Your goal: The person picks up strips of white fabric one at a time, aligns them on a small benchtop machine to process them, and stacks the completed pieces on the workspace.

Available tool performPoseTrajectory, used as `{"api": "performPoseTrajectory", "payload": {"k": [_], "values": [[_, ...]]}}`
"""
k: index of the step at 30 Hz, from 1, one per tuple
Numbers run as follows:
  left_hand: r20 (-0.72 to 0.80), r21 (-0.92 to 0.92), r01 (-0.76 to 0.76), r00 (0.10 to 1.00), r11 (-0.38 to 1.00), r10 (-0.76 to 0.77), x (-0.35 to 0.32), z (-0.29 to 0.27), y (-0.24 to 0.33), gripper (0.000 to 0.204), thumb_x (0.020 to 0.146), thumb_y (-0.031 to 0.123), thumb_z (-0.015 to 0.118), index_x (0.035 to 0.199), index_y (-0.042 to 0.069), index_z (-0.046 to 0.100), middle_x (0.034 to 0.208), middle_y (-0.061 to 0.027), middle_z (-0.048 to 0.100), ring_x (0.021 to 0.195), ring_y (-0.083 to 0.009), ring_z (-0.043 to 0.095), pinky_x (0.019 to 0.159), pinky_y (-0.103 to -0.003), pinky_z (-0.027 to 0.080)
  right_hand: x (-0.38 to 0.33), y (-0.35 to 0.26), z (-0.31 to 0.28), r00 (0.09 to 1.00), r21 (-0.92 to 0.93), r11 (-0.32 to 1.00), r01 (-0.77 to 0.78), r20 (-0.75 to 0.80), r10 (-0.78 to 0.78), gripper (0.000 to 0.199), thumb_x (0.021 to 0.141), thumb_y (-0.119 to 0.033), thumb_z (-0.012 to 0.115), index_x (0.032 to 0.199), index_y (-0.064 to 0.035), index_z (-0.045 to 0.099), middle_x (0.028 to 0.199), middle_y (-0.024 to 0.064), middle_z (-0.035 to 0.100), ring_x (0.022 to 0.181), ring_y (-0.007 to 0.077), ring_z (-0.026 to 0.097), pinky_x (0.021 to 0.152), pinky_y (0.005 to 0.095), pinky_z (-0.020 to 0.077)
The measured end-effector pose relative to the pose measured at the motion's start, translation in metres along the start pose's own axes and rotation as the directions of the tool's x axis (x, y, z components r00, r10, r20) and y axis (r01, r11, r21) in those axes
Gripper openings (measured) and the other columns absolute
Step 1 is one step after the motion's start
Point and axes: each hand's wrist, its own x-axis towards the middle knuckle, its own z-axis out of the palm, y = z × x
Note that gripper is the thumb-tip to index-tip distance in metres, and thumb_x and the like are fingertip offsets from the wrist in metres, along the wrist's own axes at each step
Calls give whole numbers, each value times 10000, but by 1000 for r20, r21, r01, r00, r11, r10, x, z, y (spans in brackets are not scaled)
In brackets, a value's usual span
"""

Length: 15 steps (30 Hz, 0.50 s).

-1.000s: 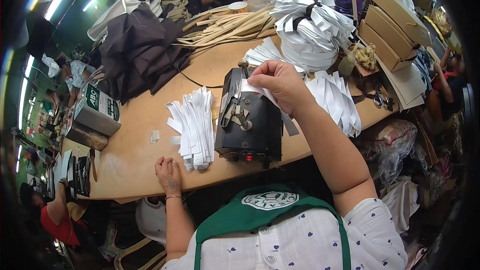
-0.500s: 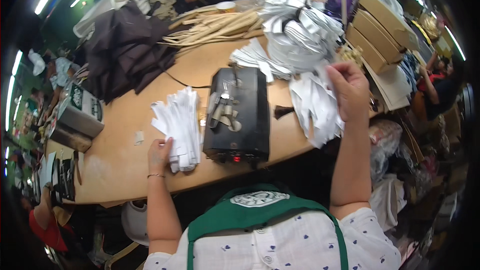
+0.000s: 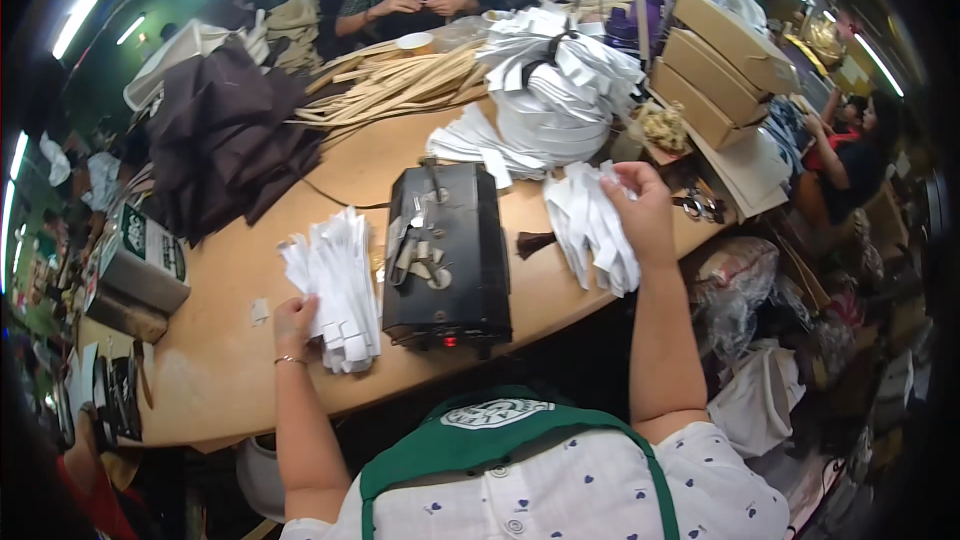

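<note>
My left hand (image 3: 294, 326) is at the near left edge of a pile of white fabric strips (image 3: 342, 285), its fingers curled against the end of a strip. My right hand (image 3: 645, 208) is over a second bunch of white strips (image 3: 590, 230), thumb and fingers pinched together on a strip at its upper right. Between the two piles stands a black box-shaped machine (image 3: 450, 250) with a lit red light at its near end. Small metal pieces (image 3: 420, 250) lie on its top.
A big tied bundle of white strips (image 3: 560, 110) stands behind the machine, beside long beige cords (image 3: 400, 80). Dark cloth (image 3: 220, 130) and a metal tin (image 3: 145, 260) are at the left. Cardboard boxes (image 3: 715, 70) are stacked at the right. Another person's hands (image 3: 420, 6) work across the table (image 3: 220, 360).
My right hand has come down onto the right-hand bunch from a raised position with a blurred white strip. My left hand stays by the left pile. The whole view has shifted slightly.
</note>
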Motion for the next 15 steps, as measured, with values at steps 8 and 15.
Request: {"api": "performPoseTrajectory", "payload": {"k": [8, 15], "values": [[-74, 64, -37, 996, 997, 42, 5, -4, -9, 280, 766, 161, 355, 623, -45, 479, 498, -118, 452, 444, -155, 436, 395, -291, 333, -19, -19, -9, 992, 71, 991, -113, 66, 108, 244, 688, -152, 626, 850, 6, 533, 814, 93, 558, 799, 179, 527, 732, 276, 407], [-219, -611, -191, 973, 769, 68, -15, -55, 29, 166, 757, 75, 371, 848, -9, 482, 690, -35, 513, 498, -97, 451, 441, -191, 364, -31, -79, -24, 998, 317, 946, 59, -42, -48, 127, 750, -34, 557, 863, 21, 538, 821, 51, 557, 753, 82, 507, 705, 192, 394]]}}
